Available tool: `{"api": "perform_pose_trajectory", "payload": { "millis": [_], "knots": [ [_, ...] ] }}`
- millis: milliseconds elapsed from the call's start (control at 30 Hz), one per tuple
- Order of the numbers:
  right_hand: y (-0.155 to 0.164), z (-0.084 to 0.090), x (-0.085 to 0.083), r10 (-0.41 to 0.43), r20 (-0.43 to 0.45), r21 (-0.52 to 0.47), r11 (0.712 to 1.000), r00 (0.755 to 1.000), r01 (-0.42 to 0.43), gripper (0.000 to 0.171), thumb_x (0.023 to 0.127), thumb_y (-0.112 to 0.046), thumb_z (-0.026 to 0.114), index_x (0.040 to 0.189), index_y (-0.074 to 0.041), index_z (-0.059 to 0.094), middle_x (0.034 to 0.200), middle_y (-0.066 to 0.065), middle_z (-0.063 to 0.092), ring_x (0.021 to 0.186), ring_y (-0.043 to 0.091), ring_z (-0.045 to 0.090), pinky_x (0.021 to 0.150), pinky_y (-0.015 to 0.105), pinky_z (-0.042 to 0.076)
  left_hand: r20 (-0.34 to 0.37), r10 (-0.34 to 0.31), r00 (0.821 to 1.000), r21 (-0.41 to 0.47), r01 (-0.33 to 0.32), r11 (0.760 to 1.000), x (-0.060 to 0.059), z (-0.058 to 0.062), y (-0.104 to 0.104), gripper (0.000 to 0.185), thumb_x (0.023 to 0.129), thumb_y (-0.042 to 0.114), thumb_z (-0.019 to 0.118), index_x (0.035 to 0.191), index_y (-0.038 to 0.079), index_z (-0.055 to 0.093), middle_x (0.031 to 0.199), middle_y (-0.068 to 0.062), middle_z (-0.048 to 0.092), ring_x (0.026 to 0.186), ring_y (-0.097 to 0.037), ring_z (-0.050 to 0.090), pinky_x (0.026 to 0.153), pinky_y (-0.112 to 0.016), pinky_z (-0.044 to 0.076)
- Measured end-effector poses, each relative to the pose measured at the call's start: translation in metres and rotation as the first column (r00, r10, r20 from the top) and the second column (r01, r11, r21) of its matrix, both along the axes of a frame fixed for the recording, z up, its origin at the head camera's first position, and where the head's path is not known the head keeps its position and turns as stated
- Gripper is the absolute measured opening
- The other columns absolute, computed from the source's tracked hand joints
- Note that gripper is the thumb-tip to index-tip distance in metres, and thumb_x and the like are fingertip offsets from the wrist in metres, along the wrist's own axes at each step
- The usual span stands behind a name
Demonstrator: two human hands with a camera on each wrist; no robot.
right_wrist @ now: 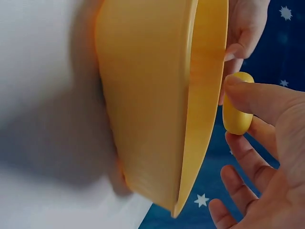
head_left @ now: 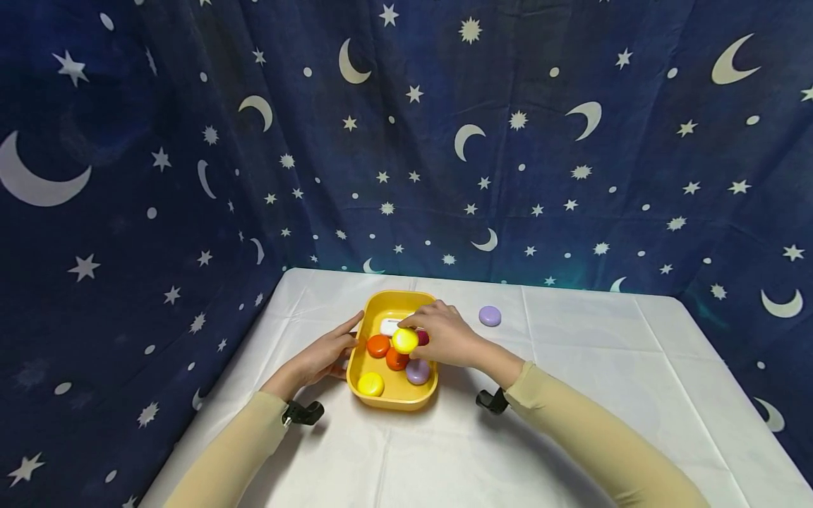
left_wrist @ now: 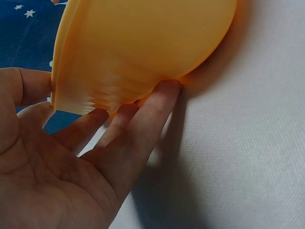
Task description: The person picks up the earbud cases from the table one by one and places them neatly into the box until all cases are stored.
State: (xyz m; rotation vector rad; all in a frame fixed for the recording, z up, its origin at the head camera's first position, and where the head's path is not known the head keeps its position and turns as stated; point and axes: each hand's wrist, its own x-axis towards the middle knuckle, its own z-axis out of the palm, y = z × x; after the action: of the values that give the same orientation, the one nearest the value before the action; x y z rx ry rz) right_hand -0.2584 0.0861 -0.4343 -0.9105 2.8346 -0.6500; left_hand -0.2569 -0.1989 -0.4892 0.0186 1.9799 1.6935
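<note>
Over the yellow tray [head_left: 399,403], my right hand [head_left: 447,335] pinches a glossy yellow disc [head_left: 405,341] between thumb and fingers. In the right wrist view, the pinched disc [right_wrist: 238,105] shows edge-on, thick with rounded sides, beside the tray's rim [right_wrist: 185,143]. My left hand [head_left: 324,356] rests against the tray's left side. The left wrist view shows its fingertips [left_wrist: 167,90] touching the ribbed outer wall [left_wrist: 119,81]. Inside the tray lie two orange discs [head_left: 377,346], a lilac disc [head_left: 418,372], another yellow disc [head_left: 371,384], a white piece [head_left: 389,327] and a dark red piece [head_left: 422,337], partly hidden by my right hand.
A second lilac disc [head_left: 490,315] lies on the white tablecloth [head_left: 591,353], right of the tray and beyond my right hand. A dark blue curtain [head_left: 432,141] with moons and stars hangs behind the table and along its left side.
</note>
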Motion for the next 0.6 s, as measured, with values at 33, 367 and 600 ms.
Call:
{"api": "perform_pose_trajectory", "payload": {
  "millis": [33,367,600],
  "knots": [
    [-0.003,-0.001,-0.001,0.003,0.007,0.005,1.000,1.000,-0.003,0.054,0.080,-0.031,0.085,0.132,-0.026,0.071,0.125,-0.001,0.067,0.122,0.025,0.046,0.101,0.047,0.038,0.001,0.001,1.000,0.001,-0.001,1.000,0.000,0.000,0.000,0.068,0.103,0.019,0.046,0.163,0.040,0.024,0.161,-0.019,0.033,0.113,-0.031,0.064,0.080,-0.049,0.061],
    [-0.029,-0.010,-0.002,0.075,0.019,0.103,0.992,0.997,-0.077,0.052,0.079,-0.034,0.087,0.128,-0.025,0.073,0.116,-0.004,0.066,0.108,0.020,0.046,0.096,0.043,0.037,-0.004,-0.011,1.000,-0.002,0.011,1.000,0.000,0.000,0.000,0.068,0.103,0.019,0.045,0.163,0.041,0.022,0.160,-0.020,0.034,0.116,-0.031,0.063,0.080,-0.048,0.061],
    [-0.039,-0.012,-0.004,0.082,0.013,0.111,0.990,0.997,-0.083,0.055,0.082,-0.035,0.085,0.134,-0.026,0.070,0.124,-0.004,0.065,0.112,0.020,0.046,0.099,0.043,0.036,-0.005,-0.018,1.000,-0.003,0.018,1.000,0.000,0.000,0.000,0.068,0.104,0.019,0.045,0.163,0.041,0.022,0.161,-0.019,0.034,0.117,-0.031,0.063,0.080,-0.048,0.061]
  ]
}}
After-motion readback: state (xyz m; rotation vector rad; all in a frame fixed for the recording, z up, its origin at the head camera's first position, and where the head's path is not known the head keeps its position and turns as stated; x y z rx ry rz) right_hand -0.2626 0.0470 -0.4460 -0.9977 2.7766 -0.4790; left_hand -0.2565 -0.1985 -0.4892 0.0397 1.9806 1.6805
